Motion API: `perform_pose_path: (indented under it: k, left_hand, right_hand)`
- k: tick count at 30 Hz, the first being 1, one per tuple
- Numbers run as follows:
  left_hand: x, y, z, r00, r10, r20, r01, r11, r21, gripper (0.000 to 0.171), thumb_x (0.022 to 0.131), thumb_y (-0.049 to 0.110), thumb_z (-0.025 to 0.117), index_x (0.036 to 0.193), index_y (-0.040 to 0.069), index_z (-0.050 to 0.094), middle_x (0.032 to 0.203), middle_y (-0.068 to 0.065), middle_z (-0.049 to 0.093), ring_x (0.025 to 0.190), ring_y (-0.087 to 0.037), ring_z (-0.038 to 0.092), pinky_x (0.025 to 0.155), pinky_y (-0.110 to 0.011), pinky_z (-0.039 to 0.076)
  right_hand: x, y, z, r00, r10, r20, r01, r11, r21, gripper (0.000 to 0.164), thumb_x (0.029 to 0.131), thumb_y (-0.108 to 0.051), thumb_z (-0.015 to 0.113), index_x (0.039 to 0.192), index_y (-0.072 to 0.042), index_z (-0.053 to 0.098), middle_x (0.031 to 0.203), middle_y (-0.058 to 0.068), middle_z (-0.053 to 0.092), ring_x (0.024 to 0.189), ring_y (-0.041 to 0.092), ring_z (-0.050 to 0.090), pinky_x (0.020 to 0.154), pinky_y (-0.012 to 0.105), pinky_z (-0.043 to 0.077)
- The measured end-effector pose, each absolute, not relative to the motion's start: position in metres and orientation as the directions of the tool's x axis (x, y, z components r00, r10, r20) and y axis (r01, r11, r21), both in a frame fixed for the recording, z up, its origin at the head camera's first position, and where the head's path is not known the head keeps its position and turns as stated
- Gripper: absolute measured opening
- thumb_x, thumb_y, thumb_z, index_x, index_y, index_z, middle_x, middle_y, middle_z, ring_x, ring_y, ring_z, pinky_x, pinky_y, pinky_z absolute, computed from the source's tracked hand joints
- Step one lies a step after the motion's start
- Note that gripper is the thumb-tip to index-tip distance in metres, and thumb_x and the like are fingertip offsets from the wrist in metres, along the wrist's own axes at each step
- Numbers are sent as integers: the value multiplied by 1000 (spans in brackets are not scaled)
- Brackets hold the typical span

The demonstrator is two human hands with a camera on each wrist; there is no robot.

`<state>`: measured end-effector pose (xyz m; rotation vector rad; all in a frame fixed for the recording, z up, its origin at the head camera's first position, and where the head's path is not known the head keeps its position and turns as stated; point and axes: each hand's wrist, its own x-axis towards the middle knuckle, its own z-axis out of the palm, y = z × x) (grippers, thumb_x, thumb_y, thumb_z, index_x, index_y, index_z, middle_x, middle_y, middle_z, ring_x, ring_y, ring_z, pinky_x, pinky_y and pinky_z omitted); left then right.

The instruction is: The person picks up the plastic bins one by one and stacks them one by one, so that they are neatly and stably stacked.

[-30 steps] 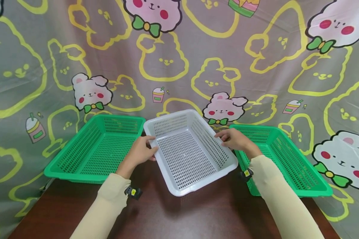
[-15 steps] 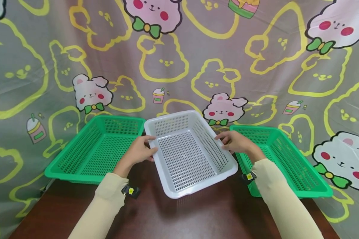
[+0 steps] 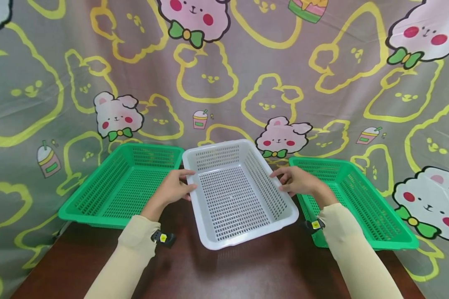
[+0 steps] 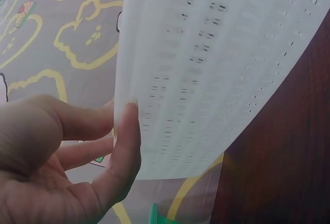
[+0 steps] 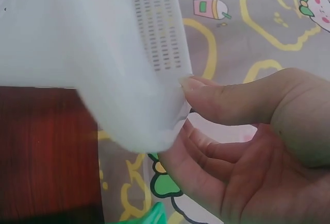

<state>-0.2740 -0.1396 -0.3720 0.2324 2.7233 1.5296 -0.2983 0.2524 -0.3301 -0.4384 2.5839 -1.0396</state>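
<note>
A white plastic basket (image 3: 243,238) with slotted walls and floor is in the middle of the head view, tilted and raised off the table, its inside bare. My left hand (image 3: 173,187) pinches its left rim between thumb and fingers. On the opposite rim, the right hand (image 3: 299,181) grips with thumb and fingertips. From the left wrist, the basket's outer side (image 4: 170,80) shows with the left fingers curled under the rim. The right wrist view has the thumb on the edge of the basket (image 5: 118,80) and the fingers beneath it.
Green slotted baskets stand on either side: one at left (image 3: 93,219), partly behind the left hand, and one at right (image 3: 391,244), partly covered by the right arm. Below is a dark brown table (image 3: 224,278). A patterned cloth (image 3: 224,112) hangs directly behind.
Both hands keep hold of the white basket. Its near edge sits slightly lower, and the whole view has shifted a little. The green baskets stay in place.
</note>
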Motion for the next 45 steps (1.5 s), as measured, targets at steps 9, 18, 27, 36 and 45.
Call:
perform_pose_path:
  k: [9,18,27,36,45]
  left_hand:
    - [-273,-142,-369,-992,106,65,112,534,838,49,97,3,68,144,-3,56,128,-32,64,70,-19,71,60,-29,62]
    - [-277,-144,-368,-988,139,64,129,530,838,50,97,4,68,145,-3,55,131,-30,65,69,-17,73,60,-28,60]
    - [-279,-143,-370,-984,163,77,153,528,835,49,96,2,69,143,-5,56,128,-31,66,71,-19,74,63,-33,63]
    - [-280,-142,-372,-981,170,91,168,523,836,45,96,2,70,140,-4,60,119,-28,70,75,-21,75,68,-42,65]
    - [-280,-142,-375,-976,201,83,182,542,820,44,97,4,70,139,-3,61,132,-29,66,79,-22,75,64,-33,63]
  right_hand:
    - [-290,250,-329,-903,-389,-182,-151,684,-714,48,95,-2,71,140,0,56,112,24,68,91,26,74,79,49,65]
    - [-283,252,-329,-915,-365,-168,-146,692,-707,47,93,-3,73,138,-1,58,108,22,65,90,28,73,77,47,66]
    - [-274,254,-331,-916,-356,-183,-117,675,-728,48,92,-4,75,137,-1,58,107,20,63,87,26,72,76,47,66]
    - [-261,254,-331,-903,-371,-216,-94,663,-743,48,92,-4,75,136,0,57,103,19,64,84,26,74,75,48,65]
    - [-251,253,-339,-902,-360,-237,-82,683,-726,49,89,-6,79,134,-1,58,102,19,64,83,26,74,73,46,66]
